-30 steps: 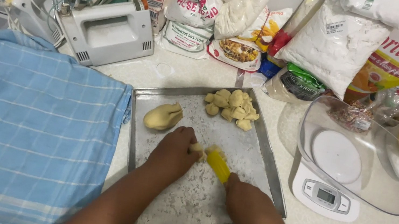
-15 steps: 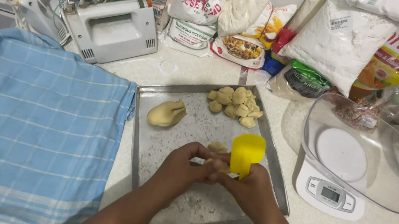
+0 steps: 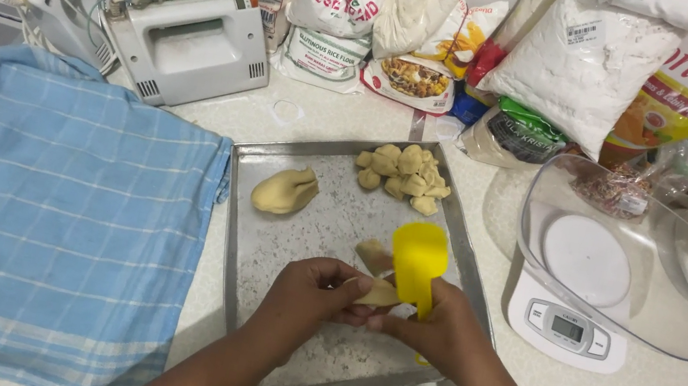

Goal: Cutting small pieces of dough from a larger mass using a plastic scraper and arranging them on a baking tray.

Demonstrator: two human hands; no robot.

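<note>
- Two hands meet low in the centre of the frame, over the near half of a floured metal tray (image 3: pixel 247 233).
- Left hand (image 3: pixel 309 295): fingers curled narrow, pinching a small pale piece of dough (image 3: pixel 378 294) at its thumb and fingertips.
- Right hand (image 3: pixel 438 330): closed around the handle of a yellow scoop (image 3: pixel 419 255), cup end upward, and touching the same dough piece from the other side.
- Second small dough piece (image 3: pixel 373 255) lies on the tray just behind the hands, beside the scoop.
- Larger dough lump (image 3: pixel 285 191) sits at the tray's middle left, well apart from the hands.
- Pile of small dough balls (image 3: pixel 402 173) occupies the tray's far right corner.
- Blue checked cloth (image 3: pixel 38 215) covers the left of the frame, its edge touching the tray.
- Kitchen scale (image 3: pixel 570 329) with a clear bowl (image 3: pixel 624 261) stands at right, near the tray's rim.
- Hand mixer (image 3: pixel 186 47) and a row of flour bags (image 3: pixel 575 59) line the upper frame.
- Risk, as judged: the pinched piece is soft and held between both hands; a loose grip may drop it off the tray's near edge.
- Risk, as judged: the right forearm passes close to the scale, so an outward swing could knock the bowl.
</note>
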